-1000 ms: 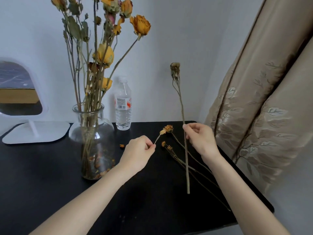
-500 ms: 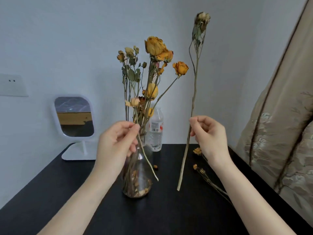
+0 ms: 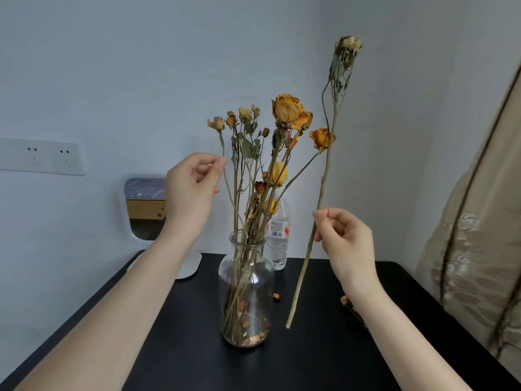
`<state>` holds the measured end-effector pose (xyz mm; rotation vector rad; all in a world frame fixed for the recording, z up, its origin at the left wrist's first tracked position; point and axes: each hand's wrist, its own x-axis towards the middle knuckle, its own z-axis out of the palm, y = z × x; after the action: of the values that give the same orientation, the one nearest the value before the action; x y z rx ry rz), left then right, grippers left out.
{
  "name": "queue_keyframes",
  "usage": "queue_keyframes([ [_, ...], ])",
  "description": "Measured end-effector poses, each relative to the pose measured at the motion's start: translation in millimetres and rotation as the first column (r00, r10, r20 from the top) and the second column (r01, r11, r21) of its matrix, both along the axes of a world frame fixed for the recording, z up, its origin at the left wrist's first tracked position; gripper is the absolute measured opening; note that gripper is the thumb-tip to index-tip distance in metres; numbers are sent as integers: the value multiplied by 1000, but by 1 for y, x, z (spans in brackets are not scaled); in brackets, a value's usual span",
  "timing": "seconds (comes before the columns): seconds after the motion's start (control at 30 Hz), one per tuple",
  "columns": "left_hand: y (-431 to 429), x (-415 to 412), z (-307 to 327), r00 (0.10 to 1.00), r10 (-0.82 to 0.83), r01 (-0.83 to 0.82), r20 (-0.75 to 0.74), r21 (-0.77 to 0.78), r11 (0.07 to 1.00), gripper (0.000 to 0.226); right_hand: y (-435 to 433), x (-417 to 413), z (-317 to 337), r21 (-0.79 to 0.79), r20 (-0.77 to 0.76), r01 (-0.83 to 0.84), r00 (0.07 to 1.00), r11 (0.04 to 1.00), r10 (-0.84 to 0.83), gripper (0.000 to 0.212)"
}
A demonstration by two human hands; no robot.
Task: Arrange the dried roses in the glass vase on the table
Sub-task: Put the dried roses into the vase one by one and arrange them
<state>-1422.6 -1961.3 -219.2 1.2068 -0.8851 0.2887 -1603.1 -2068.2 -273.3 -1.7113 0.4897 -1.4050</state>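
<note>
Although a full bunch of dried roses (image 3: 289, 110) already stands in the glass vase (image 3: 263, 277), the arranging looks only partly done. The vase sits upright near the middle of the black desk (image 3: 310, 362), fallen petals gathered at its bottom and a water bottle (image 3: 279, 244) just behind it.

The left hand (image 3: 194, 187) is raised to the left of the bunch, thumb and forefinger pinching the thin stem of a small rose (image 3: 216, 124). That stem runs down and to the right toward the neck of the vase. Its lower end appears to be inside the mouth, though among so many stalks I cannot be sure. I judge this flower to be in the act of being seated.

The right hand (image 3: 345, 241) pinches a long rose (image 3: 346, 52) partway up its stem, the other fingers loosely curled. This flower is held nearly upright, slightly tilted, wholly outside the vase and to its right, its cut end hanging clear above the desk. It is not yet placed.

Beside the right forearm at least one more dried stem (image 3: 344, 300) lies on the desk, mostly hidden by the arm, so more work waits beyond the two flowers in hand.
</note>
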Motion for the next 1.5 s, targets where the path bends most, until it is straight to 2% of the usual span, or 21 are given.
queue_keyframes([
  [0.17,-8,5,-12,996,51,-57,77,79,995,5,-3,-2,0,-21,-15,13,1000,1000,-13,13],
  [0.4,-15,2,-32,996,33,-50,80,223,973,6,-6,-2,-2,-17,-19,23,1000,1000,-24,13],
  [0.57,-16,2,-39,987,-40,-35,152,457,889,8,-6,-2,-4,0,-12,21,1000,1000,-21,12],
  [0.7,-14,5,-48,991,-53,-27,126,563,826,10,-5,-2,-5,1,-19,19,1000,1000,-19,12],
  [0.83,-12,6,-59,993,-59,-13,100,598,801,10,-3,-1,-1,-3,-3,14,1000,1000,-14,13],
  [0.97,-10,5,-69,996,-14,-38,92,541,840,4,0,-2,2,-12,20,2,1000,1000,-2,12],
  [1.03,-12,5,-75,998,29,-53,57,481,875,9,0,-3,3,-11,26,-4,1000,1000,4,12],
  [1.1,-16,5,-81,999,39,-28,-16,453,891,27,1,-3,3,-10,31,-5,1000,1000,5,12],
  [1.2,-29,3,-81,989,-42,108,-142,499,860,61,2,-4,5,-10,39,-3,999,1000,3,13],
  [1.3,-44,-2,-74,970,-116,217,-214,544,811,82,3,-5,8,-21,57,-1,998,1000,2,13],
  [1.4,-56,-5,-69,969,-123,224,-213,558,799,89,4,-7,14,-26,71,-5,997,1000,7,13],
  [1.5,-62,-4,-67,973,-83,191,-216,545,817,81,3,-6,22,-38,94,0,996,999,4,13],
])
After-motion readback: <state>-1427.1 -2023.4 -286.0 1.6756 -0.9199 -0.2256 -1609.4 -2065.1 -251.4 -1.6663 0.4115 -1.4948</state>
